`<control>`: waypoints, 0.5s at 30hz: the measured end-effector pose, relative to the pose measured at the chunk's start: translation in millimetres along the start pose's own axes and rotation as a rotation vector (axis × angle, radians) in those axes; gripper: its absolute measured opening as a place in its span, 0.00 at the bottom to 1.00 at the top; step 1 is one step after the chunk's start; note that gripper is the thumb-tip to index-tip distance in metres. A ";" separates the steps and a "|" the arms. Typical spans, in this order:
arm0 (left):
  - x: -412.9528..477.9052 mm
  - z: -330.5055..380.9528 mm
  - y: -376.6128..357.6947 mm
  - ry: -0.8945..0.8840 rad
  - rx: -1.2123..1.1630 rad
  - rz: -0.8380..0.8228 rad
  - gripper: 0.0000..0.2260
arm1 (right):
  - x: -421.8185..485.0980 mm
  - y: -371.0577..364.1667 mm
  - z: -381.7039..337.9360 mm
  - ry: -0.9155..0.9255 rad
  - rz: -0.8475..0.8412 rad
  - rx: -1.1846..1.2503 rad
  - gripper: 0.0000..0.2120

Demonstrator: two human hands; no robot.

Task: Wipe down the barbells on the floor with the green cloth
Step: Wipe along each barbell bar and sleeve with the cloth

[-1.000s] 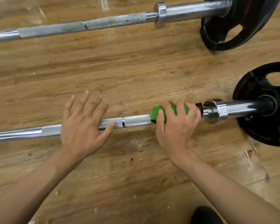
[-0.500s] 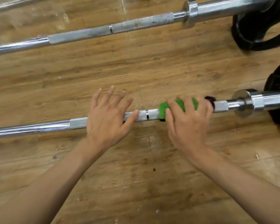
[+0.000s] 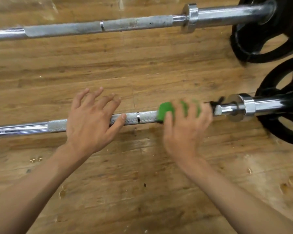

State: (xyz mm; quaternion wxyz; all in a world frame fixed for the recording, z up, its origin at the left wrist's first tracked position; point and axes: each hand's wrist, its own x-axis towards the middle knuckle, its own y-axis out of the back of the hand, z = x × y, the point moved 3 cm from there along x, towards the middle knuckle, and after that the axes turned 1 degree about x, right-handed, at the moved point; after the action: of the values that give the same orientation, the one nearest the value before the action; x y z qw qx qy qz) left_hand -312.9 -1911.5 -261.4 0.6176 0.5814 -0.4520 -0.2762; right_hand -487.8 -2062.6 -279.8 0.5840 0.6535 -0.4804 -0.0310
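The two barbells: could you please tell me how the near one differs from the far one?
The near barbell has the green cloth gripped round it by the right hand and the left hand resting on its shaft; the far barbell is untouched. The near barbell's knurling looks bright and even; the far barbell's looks dull and blotchy. Both lie on the wooden floor, each carrying a black plate.

Wooden plank floor shows grain running left to right, with pale worn patches, small chipped pits and one dark speck in the near boards.
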 end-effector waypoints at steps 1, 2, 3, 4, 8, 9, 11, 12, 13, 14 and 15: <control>-0.4 -1.0 -0.1 -0.005 0.000 0.010 0.27 | -7.5 -1.9 -12.9 0.136 -0.051 0.026 0.17; -0.1 -1.6 -0.4 -0.011 -0.005 0.017 0.27 | -7.9 -0.4 -12.7 0.283 -0.094 0.023 0.18; 0.2 -2.0 -0.8 -0.017 -0.009 0.023 0.27 | -2.5 3.4 0.2 0.389 -0.113 0.006 0.19; -0.5 -2.4 -1.1 -0.018 -0.009 0.027 0.27 | 1.3 7.7 20.4 0.430 -0.109 -0.010 0.20; -3.5 -1.6 -0.8 -0.013 -0.003 0.052 0.27 | 6.0 23.2 98.1 0.262 -0.049 -0.038 0.20; -3.9 -0.4 -0.9 -0.015 -0.005 0.057 0.26 | 4.2 23.1 99.4 0.208 -0.034 -0.023 0.20; -3.7 1.3 0.3 -0.011 -0.008 0.064 0.26 | 1.9 14.3 71.6 -0.003 0.014 -0.005 0.19; -4.4 2.3 1.0 -0.007 -0.008 0.065 0.25 | 1.5 10.2 47.0 -0.070 0.026 0.013 0.18; -4.9 2.9 1.7 -0.005 -0.005 0.070 0.25 | 0.7 6.5 19.0 -0.056 0.016 0.038 0.18; -5.3 3.1 2.6 -0.004 -0.003 0.074 0.25 | -2.8 3.3 -6.3 0.016 -0.022 0.061 0.17; -6.0 2.9 3.1 -0.003 -0.001 0.072 0.25 | -8.7 1.6 -23.6 0.116 -0.072 0.081 0.16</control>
State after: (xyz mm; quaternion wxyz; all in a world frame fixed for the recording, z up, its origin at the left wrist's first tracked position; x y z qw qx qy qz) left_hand -318.7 -1907.1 -260.1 0.6269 0.5638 -0.4734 -0.2549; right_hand -479.3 -2039.3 -275.6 0.5826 0.6942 -0.4227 0.0056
